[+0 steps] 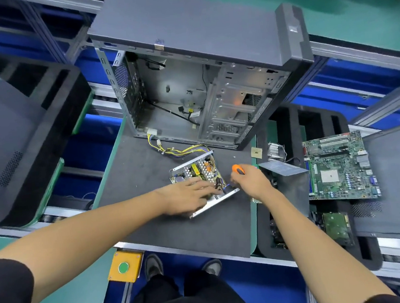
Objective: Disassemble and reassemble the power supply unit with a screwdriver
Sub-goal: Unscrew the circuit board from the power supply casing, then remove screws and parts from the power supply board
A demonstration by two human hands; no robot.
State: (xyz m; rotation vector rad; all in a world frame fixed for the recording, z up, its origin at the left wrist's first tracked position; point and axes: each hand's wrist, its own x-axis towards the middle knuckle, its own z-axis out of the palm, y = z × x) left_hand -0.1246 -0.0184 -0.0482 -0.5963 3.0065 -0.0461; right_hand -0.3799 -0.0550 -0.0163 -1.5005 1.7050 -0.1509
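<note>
Mid-frame, left hand (188,194) presses flat on the opened power supply (196,173); right hand (250,180) grips an orange screwdriver (238,169). Computer case (200,78) above, motherboard (340,165) right.

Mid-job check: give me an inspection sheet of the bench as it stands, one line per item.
Surface: dark mat on a green bench.
Job's things: open power supply with its board exposed, lying on the mat; its cover stands to the right.
Clutter: empty PC case, motherboard, heatsink, small chip.
Grips: left hand rests on the supply; right hand holds an orange screwdriver at its near corner.
Cables: yellow harness runs from the supply toward the case.
Surroundings: foam trays left and right, green button box at the bench edge.
</note>
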